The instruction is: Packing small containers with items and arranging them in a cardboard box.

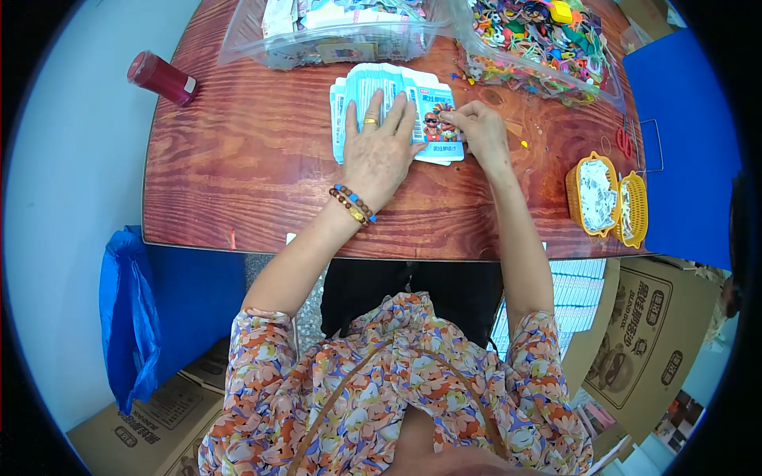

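A fanned stack of light-blue printed packets (439,147) lies on the wooden table, overlapping from left to right. My left hand (376,151) rests flat across the stack with its fingers spread. At the stack's right edge, my right hand (481,131) has its thumb and fingers pinched together on the uppermost packet, over its cartoon picture. The fingertips partly cover that edge, and whatever lies between them is hard to see.
At the far side stand a clear bin of packets (349,49) and a clear bin of small colourful toys (540,79). A red jar (163,78) is at the left. Yellow baskets (573,198) with white slips and red scissors (625,143) lie at the right.
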The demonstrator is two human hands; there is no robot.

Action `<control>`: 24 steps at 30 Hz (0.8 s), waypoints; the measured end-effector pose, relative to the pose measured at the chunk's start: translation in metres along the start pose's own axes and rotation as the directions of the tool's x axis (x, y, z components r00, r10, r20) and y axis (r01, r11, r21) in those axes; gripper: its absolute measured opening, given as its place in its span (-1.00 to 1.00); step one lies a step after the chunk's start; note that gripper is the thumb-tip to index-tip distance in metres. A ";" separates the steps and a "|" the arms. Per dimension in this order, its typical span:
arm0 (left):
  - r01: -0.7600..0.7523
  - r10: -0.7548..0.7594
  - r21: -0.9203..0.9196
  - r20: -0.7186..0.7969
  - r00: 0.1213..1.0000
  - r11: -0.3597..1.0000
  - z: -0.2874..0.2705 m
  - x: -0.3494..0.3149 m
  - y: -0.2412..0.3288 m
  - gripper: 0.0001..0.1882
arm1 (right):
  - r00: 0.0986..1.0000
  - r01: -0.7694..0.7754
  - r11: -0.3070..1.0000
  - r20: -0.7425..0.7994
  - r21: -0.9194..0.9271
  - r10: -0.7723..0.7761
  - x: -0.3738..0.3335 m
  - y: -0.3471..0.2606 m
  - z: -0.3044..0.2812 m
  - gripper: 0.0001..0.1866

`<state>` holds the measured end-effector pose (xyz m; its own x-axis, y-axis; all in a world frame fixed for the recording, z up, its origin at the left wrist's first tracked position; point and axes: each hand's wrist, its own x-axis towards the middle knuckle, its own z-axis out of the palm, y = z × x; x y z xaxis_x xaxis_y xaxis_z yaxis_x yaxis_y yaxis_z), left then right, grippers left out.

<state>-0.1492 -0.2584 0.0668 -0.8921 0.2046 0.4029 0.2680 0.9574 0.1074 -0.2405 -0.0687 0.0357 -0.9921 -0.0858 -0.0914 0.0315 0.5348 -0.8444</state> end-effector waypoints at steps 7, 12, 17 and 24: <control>-0.035 0.032 0.077 0.046 0.998 0.996 0.009 0.007 -0.002 -0.45 | 0.987 -0.141 0.926 0.119 0.350 0.106 -0.005 0.004 -0.028 -0.77; -0.025 0.021 0.081 0.052 0.998 0.996 0.011 0.009 0.001 -0.48 | 0.989 -0.145 0.889 0.058 0.434 0.132 -0.008 0.017 -0.034 -0.77; -0.037 0.040 0.118 -0.022 0.999 0.992 -0.007 0.016 0.019 -0.48 | 0.987 -0.157 0.896 0.097 0.414 0.128 -0.009 0.010 -0.032 -0.69; -0.118 0.118 -0.030 0.007 0.993 0.993 0.018 0.004 0.015 -0.47 | 1.000 0.013 0.984 -0.013 0.178 -0.011 0.004 0.021 -0.021 -0.67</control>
<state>-0.1553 -0.2395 0.0531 -0.8566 0.3173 0.4068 0.3818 0.9202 0.0862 -0.2465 -0.0404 0.0289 -0.9939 -0.0807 -0.0749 0.0393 0.3755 -0.9260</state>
